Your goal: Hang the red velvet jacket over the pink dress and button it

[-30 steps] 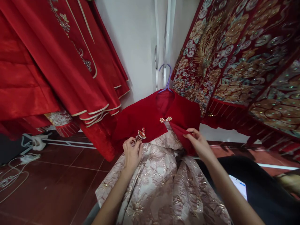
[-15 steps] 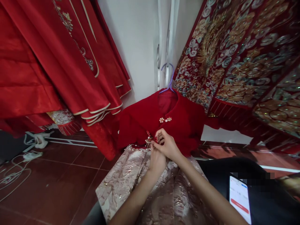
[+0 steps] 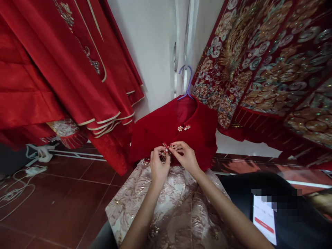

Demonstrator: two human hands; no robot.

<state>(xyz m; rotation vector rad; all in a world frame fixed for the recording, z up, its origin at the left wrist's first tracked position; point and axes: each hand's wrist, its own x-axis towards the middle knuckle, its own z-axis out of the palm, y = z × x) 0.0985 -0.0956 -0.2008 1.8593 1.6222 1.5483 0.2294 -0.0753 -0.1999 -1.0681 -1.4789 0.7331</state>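
A red jacket (image 3: 153, 128) hangs on a purple hanger (image 3: 188, 84), with a beaded flower clasp (image 3: 183, 128) fastened below its collar. Lower on the front is a red and gold beaded ornament (image 3: 166, 148) with small dangling pieces. My left hand (image 3: 160, 162) pinches its left side, thumb and fingers closed. My right hand (image 3: 184, 155) pinches its right side between thumb and forefinger. Part of the ornament is hidden by my fingers. Below the jacket spreads a pale, gold-patterned brocade cloth (image 3: 135, 197), under my forearms.
Red garments with cream edging (image 3: 85, 86) hang at left, and an embroidered, sequined garment (image 3: 259, 69) hangs at right. A phone (image 3: 264, 219) lies on a black surface (image 3: 241, 186). White cables (image 3: 15, 193) and a power strip (image 3: 36, 170) are on the tiled floor (image 3: 67, 197).
My hands have moved apart; the left has shifted left and up to the ornament's left side. More of the ornament shows between them. The jacket's right side has shifted slightly inward.
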